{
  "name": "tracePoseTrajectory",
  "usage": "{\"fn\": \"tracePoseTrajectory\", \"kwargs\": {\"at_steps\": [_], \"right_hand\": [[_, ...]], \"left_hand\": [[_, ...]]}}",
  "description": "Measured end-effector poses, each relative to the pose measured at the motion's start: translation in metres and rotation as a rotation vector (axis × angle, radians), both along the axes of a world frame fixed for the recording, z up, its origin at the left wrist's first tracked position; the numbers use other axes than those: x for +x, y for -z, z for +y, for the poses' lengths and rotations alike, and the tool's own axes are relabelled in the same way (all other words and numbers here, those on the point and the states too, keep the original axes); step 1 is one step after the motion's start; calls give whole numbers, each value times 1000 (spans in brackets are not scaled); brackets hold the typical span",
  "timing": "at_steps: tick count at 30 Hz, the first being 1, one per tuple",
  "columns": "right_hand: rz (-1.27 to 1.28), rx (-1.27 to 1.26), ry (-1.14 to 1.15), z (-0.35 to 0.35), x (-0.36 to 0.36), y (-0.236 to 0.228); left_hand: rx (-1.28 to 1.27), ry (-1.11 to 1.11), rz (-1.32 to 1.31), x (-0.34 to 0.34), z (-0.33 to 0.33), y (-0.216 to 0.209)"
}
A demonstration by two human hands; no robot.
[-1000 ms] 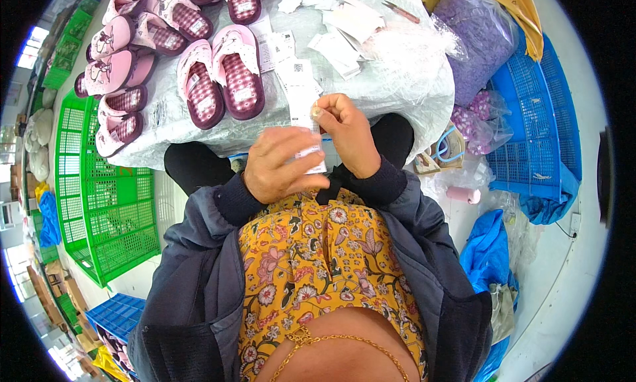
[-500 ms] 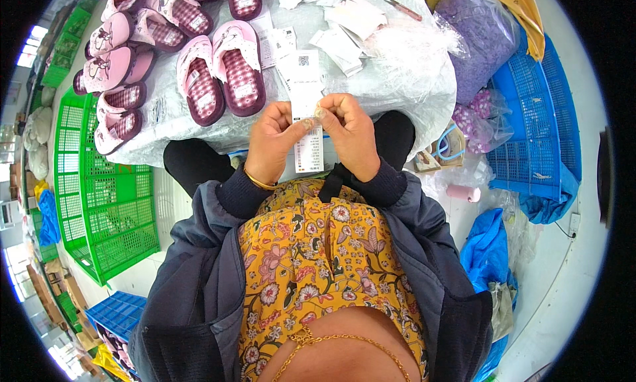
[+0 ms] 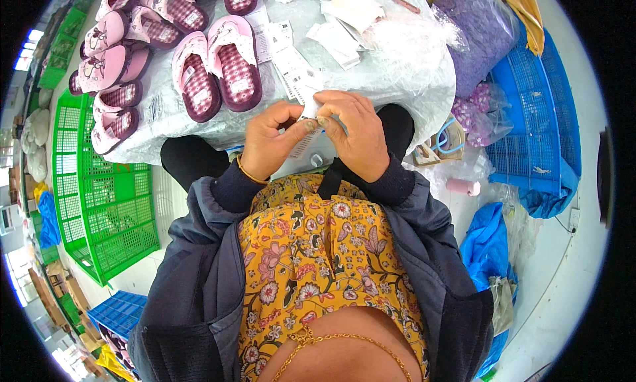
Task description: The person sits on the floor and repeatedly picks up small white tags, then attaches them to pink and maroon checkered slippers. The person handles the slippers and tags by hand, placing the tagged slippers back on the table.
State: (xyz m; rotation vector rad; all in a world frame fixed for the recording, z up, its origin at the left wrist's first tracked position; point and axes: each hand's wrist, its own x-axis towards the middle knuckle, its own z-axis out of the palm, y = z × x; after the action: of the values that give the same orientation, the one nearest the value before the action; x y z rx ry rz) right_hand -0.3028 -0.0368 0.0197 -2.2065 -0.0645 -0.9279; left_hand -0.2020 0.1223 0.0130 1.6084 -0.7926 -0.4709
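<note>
Between my two hands is a white printed paper label point(image 3: 303, 145), its lower strip hanging below the fingertips and its upper part bent and crumpled. My left hand point(image 3: 275, 137) is closed, thumb and finger pinching the label from the left. From the right, my right hand point(image 3: 354, 130) pinches the label's upper part, fingers curled. Whether the label is folded or torn at the pinch I cannot tell. Just beyond my hands, more printed labels point(image 3: 289, 62) lie on the plastic-covered table point(image 3: 156, 127). A pair of pink slippers point(image 3: 236, 77) with checked insoles stands at their left.
More pink slippers point(image 3: 106, 67) crowd the table's left. Paper scraps point(image 3: 334, 43), thin clear plastic point(image 3: 414, 41) and small snips point(image 3: 401, 1) lie at the back. Green crates point(image 3: 106, 190) stand on the left, a blue crate point(image 3: 523, 140) and a purple-filled bag point(image 3: 477, 37) on the right.
The label was held flat and upright; now its upper part is bent and the lower strip slants. My right hand has turned and shifted slightly to the right. The view has shifted slightly.
</note>
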Motion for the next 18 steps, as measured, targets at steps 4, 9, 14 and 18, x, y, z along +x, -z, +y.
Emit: {"fn": "tracePoseTrajectory", "kwargs": {"at_steps": [4,9,14,18], "right_hand": [[-19,171,-27,4,-4,10],[21,204,92,11,-10,12],[80,508,126,9,-8,17],[89,632,78,8,-6,21]], "left_hand": [[-57,13,-62,-6,-5,-5],[-24,-42,78,-15,-8,-7],[-66,-99,201,-3,-10,-4],[-42,68,503,19,-3,4]]}}
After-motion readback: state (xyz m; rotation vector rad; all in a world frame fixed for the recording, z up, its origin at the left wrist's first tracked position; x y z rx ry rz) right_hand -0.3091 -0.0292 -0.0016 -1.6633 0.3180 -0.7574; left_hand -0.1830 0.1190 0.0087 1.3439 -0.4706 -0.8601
